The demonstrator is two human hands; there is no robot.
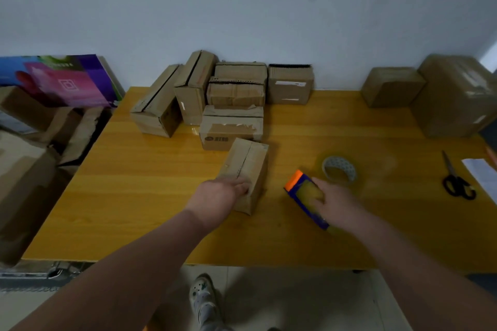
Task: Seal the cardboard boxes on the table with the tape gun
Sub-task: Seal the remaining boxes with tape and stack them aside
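Pressing flat left hand (223, 192) on near end of box (248, 166), middle of table (134, 196). Gripping tape gun (305, 197) in curled right hand (337, 203), beside box, not touching, roll (339, 170) just behind.

black scissors (455, 179) beside white paper (481, 177)

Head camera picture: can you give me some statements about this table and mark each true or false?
1. The left hand rests on the nearest cardboard box. True.
2. The right hand holds scissors. False: it grips the tape gun; the scissors lie apart, at the right of the table.
3. A tape roll lies just beyond the right hand. True.
4. Only one box is on the table. False: several more boxes stand near the wall.
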